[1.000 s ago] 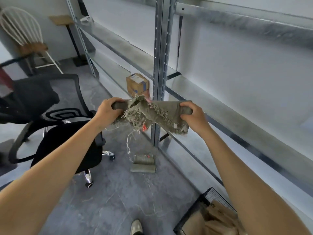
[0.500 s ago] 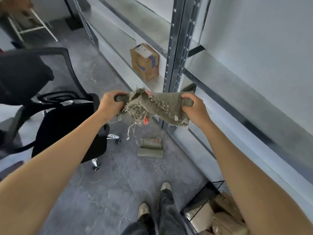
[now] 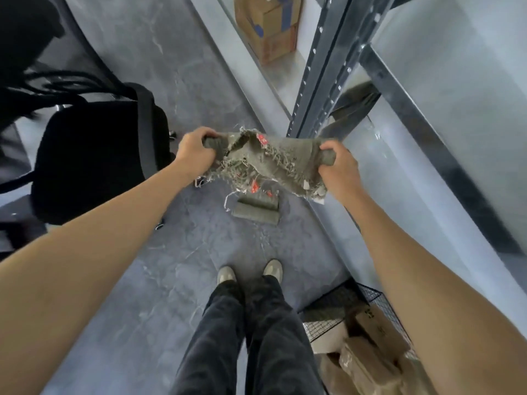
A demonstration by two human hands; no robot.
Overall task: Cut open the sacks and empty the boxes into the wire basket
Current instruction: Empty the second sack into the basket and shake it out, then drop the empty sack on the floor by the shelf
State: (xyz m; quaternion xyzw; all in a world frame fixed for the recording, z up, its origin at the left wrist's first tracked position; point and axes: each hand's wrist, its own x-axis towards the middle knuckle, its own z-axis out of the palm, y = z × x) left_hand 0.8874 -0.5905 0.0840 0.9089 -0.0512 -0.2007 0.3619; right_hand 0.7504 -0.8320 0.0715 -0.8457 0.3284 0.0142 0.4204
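The sack (image 3: 268, 161) hangs slack between both hands, held out over the floor (image 3: 137, 280) just in front of the shelf upright (image 3: 322, 67). The left hand (image 3: 196, 149) has its grip curled round one rolled end and the right hand (image 3: 336, 163) has its grip curled round the other, so both are full of cloth and neither is free. The frayed cut edge droops in the middle with loose threads and red scraps, and the sack looks flat and empty.

Set against the pictures from a moment ago, the hands and the sack have hardly altered: same hold, same stretch of cloth. What has changed is the view, which has tipped downward. The person's shoes (image 3: 226, 275) now show, and so does much more of the wire basket (image 3: 370, 295) at the lower right, with brown boxes (image 3: 370, 337) lying in it.

My reading is that this sack has given up its load and is being bundled up. A rolled sack (image 3: 256, 212) lies on the floor right below it, a likely place for this one too. A cardboard box (image 3: 271, 24) stands on the low shelf further on, and an office chair (image 3: 94, 155) is off to the left — whether that box is part of the job I cannot tell
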